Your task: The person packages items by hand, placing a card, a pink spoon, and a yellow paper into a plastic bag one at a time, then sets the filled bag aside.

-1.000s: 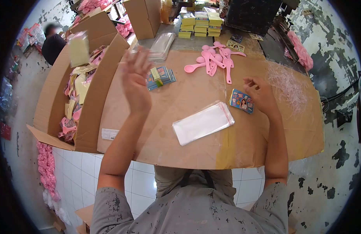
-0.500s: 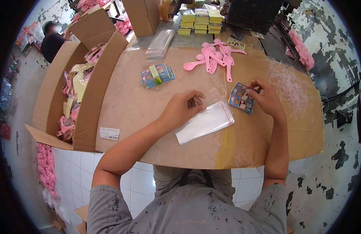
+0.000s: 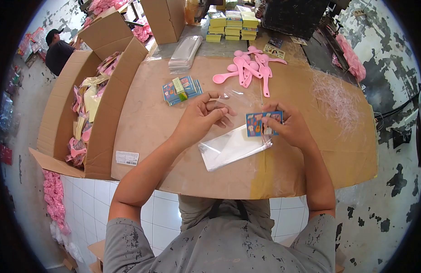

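Note:
My left hand (image 3: pixel 202 115) pinches a clear plastic bag (image 3: pixel 240 101), raised above the stack of clear bags (image 3: pixel 228 152) on the cardboard-covered table. In my right hand (image 3: pixel 285 123) is a blue printed card pack (image 3: pixel 254 125), held between thumb and fingers over the right end of that stack. A bundle of blue cards (image 3: pixel 181 90) with a pale green band lies just beyond my left hand. Pink spoons (image 3: pixel 247 68) are heaped farther back, past both hands.
An open carton (image 3: pixel 99 132) of packed pink and yellow items stands at the left. More clear bags (image 3: pixel 185 52) lie at the back, beside stacked yellow card packs (image 3: pixel 233 26). Shredded plastic (image 3: pixel 335 98) lies at the right. A person (image 3: pixel 59 52) is at the far left.
The pale pack dropped over the carton. My left hand came back to the bags and lifted one. My right hand picked up the blue cards and brought them left.

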### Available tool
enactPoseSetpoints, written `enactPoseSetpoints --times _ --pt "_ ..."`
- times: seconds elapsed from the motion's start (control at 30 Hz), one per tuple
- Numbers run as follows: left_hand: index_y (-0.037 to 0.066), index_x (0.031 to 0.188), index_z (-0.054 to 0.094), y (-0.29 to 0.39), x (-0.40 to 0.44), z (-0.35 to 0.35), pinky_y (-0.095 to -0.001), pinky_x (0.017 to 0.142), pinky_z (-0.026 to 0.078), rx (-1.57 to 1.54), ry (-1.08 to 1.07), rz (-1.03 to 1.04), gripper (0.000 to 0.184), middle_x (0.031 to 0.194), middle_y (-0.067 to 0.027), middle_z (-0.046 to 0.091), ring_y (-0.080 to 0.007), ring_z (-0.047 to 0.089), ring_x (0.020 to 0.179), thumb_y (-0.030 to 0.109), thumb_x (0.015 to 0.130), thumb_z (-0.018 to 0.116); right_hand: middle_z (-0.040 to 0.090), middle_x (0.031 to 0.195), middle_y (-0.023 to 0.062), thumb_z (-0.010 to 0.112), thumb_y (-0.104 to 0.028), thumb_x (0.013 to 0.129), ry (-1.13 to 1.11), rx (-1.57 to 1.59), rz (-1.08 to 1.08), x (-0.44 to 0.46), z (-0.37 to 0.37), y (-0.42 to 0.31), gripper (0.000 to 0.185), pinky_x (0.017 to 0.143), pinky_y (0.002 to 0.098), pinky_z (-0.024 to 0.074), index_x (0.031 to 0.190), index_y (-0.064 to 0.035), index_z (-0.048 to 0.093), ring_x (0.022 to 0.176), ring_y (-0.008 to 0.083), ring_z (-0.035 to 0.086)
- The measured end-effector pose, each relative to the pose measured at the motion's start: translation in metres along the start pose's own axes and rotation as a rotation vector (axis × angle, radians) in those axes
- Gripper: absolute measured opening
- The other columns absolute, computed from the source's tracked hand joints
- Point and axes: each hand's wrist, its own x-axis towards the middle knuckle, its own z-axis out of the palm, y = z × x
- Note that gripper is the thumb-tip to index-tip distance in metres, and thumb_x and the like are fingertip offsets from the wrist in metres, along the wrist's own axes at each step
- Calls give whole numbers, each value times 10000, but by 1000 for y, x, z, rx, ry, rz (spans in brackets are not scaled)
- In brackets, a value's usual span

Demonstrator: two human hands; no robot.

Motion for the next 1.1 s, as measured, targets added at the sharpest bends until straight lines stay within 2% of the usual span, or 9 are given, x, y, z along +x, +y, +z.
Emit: enactPoseSetpoints --times 0.2,0.3,0.4,0.5,0.7,0.8,0.9,1.0,1.1 --pt "-25 1503 411 -4 -6 17 -287 807 613 42 -53 23 574 1057 -170 768 -191 757 933 85 1009 681 687 1044 23 696 -28 970 279 294 -79 4 11 -9 254 821 270 542 1212 14 631 917 81 641" --pt "-27 1526 392 -5 -8 22 -284 825 610 127 -52 -15 612 1046 -161 772 -168 747 955 62 998 690 682 1039 29 689 -13 969 258 257 -140 2 15 -10 254 825 276 543 1217 9 636 924 83 643" --pt "-21 1534 389 -8 -10 23 -274 836 600 106 -104 14 628 1053 -154 774 -142 735 962 62 993 697 685 1040 40 695 -21 969 63 -124 -263 1 8 -9 273 830 278 542 1232 8 628 944 88 649" --pt "-1 1545 391 -6 -15 27 -278 875 584 292 -181 40 637 1057 -141 774 -126 720 966 57 991 699 699 1048 53 701 -36 968 22 -92 -247 -2 20 -18 236 827 286 543 1196 0 658 941 96 659" --pt "21 1514 437 -15 -11 29 -259 858 548 160 -122 95 563 1046 -108 762 -99 694 946 48 1005 676 709 1032 54 706 -101 979 295 375 -49 0 40 -15 149 810 296 541 1087 1 714 895 105 661" --pt "15 1456 495 -6 -14 30 -253 797 544 106 -87 114 477 1004 -93 749 -74 677 919 50 1011 665 709 991 69 682 -169 1002 105 0 -101 -5 29 -20 193 787 296 532 1042 17 708 859 137 659" --pt "14 1458 494 -5 -15 28 -242 775 538 222 -99 86 471 994 -83 748 -64 664 886 49 1017 658 698 986 94 636 -212 1019 7 -33 -231 12 26 -14 239 791 323 520 994 13 711 861 198 646" --pt "13 1454 499 -2 -13 24 -236 758 531 249 -82 26 462 975 -70 744 -56 650 857 51 1021 654 686 1053 134 635 -273 998 229 -405 30 52 -3 12 286 834 372 520 1001 0 721 946 281 655" --pt "49 1459 507 -1 -12 24 -182 598 456 198 -77 -6 440 976 -46 743 -5 616 754 81 1039 634 678 1039 164 659 -326 959 379 -939 24 82 -19 51 331 830 411 523 1012 -7 726 964 327 664"
